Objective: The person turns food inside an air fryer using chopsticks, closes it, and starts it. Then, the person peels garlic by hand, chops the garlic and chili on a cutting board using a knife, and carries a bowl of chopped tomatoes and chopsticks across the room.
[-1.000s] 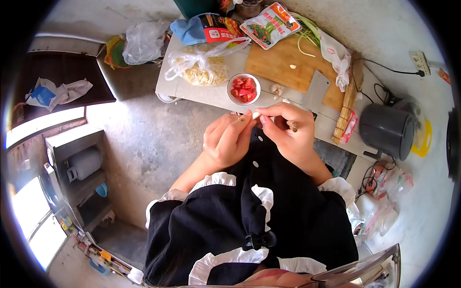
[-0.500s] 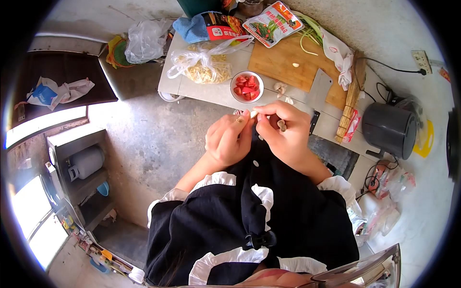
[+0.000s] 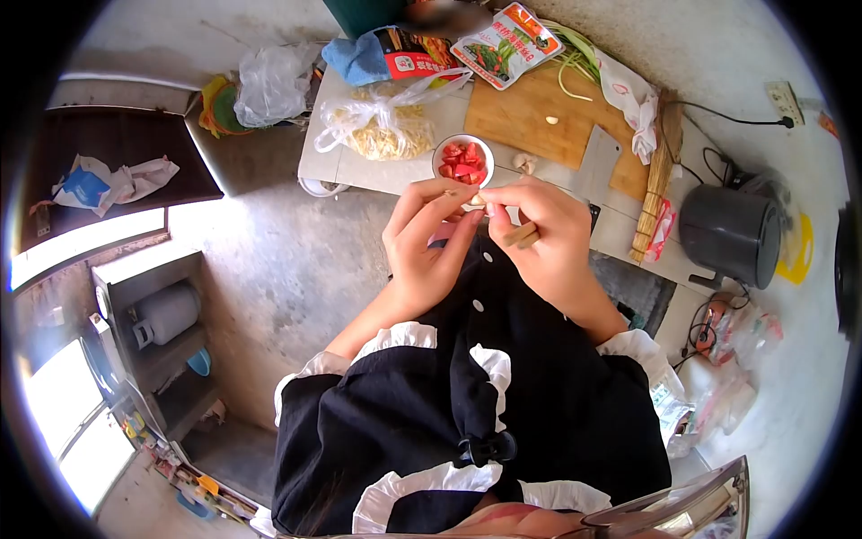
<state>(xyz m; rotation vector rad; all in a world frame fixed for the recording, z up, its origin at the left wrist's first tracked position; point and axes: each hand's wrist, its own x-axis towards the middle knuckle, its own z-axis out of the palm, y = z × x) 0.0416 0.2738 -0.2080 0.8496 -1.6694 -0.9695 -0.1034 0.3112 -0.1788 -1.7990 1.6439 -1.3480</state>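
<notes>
Just in front of the bowl, my left hand (image 3: pixel 420 241) and my right hand (image 3: pixel 549 225) meet at the fingertips. They pinch a small pale garlic clove (image 3: pixel 478 199) between them, partly covered by the fingers. A brown stalk-like piece (image 3: pixel 522 235), perhaps a garlic stem, pokes out of my curled right fingers; the rest of it is hidden. Beyond my fingers stands a white bowl (image 3: pixel 435 169) of cut tomato (image 3: pixel 463 160). To its right lie garlic pieces (image 3: pixel 525 163) on the table. One peeled clove (image 3: pixel 551 119) rests on the wooden cutting board (image 3: pixel 507 112).
A cleaver (image 3: pixel 600 162) lies across the board's right part. Behind are a seasoning packet (image 3: pixel 505 47), green onions (image 3: pixel 579 54) and a tied plastic bag (image 3: pixel 388 130) of pale food. A dark pot-like appliance (image 3: pixel 729 235) with cords stands on the right.
My hands have risen slightly toward the bowl, still pinching the clove. The left fingers have opened out a little, and the right hand has turned, showing the brown piece lengthwise.
</notes>
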